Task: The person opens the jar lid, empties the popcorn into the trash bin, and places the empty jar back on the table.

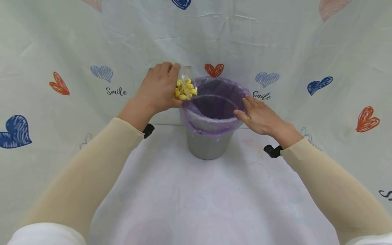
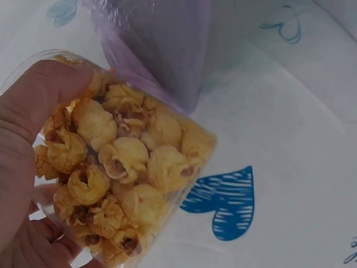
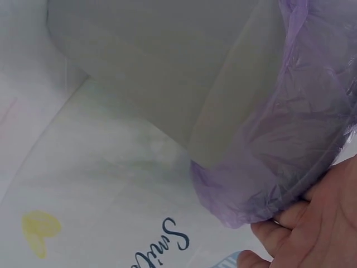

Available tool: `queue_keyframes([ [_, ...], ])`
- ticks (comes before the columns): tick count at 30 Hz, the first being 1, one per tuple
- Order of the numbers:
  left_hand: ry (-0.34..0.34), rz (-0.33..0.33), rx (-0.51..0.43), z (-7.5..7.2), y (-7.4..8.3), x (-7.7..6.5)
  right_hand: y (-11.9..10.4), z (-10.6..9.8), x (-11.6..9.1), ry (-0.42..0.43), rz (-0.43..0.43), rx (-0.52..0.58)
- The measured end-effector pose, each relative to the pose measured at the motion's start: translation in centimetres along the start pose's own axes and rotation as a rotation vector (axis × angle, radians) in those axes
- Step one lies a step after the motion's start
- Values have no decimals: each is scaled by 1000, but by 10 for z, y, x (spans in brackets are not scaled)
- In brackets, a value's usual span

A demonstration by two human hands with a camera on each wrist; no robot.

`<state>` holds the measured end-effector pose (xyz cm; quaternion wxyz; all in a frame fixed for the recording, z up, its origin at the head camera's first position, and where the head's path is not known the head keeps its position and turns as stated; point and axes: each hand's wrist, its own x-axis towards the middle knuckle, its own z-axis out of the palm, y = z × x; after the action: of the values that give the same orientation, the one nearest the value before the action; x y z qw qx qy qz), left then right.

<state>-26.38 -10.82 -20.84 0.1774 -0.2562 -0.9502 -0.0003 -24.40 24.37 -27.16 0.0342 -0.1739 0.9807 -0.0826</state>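
My left hand (image 1: 161,85) grips a clear plastic jar (image 1: 187,73) and holds it tilted at the left rim of a grey bin (image 1: 208,144). Yellow popcorn (image 1: 184,90) shows inside the jar; in the left wrist view, popcorn pieces (image 2: 122,159) fill most of it, with the thumb across the near side. A purple bag (image 1: 211,124) lines the bin and folds over its rim. At the right rim, my right hand (image 1: 260,115) rests against the bag with fingers mostly straight and thumb spread. In the right wrist view its fingertips lie along the bag-covered rim.
The bin stands on a white cloth-covered table (image 1: 196,197), near the backdrop (image 1: 147,34) behind it. Hearts and "Smile" lettering are printed on this backdrop. Black wrist cameras (image 1: 272,151) sit below both wrists.
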Motion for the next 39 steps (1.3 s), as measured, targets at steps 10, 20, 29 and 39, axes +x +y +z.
queue_keyframes([
  [10, -88, 37, 78, 2, 13, 11, 0, 1, 1, 13, -4, 17],
  [20, -83, 103, 177, 3, 24, 12, 0, 2, 1, 19, -6, 22],
  [29, -126, 115, 209, 1, 29, 12, -1, 2, 0, 19, -6, 26],
  [39, -155, 116, 257, 0, 34, 14, 1, 2, -1, 24, -14, 19],
])
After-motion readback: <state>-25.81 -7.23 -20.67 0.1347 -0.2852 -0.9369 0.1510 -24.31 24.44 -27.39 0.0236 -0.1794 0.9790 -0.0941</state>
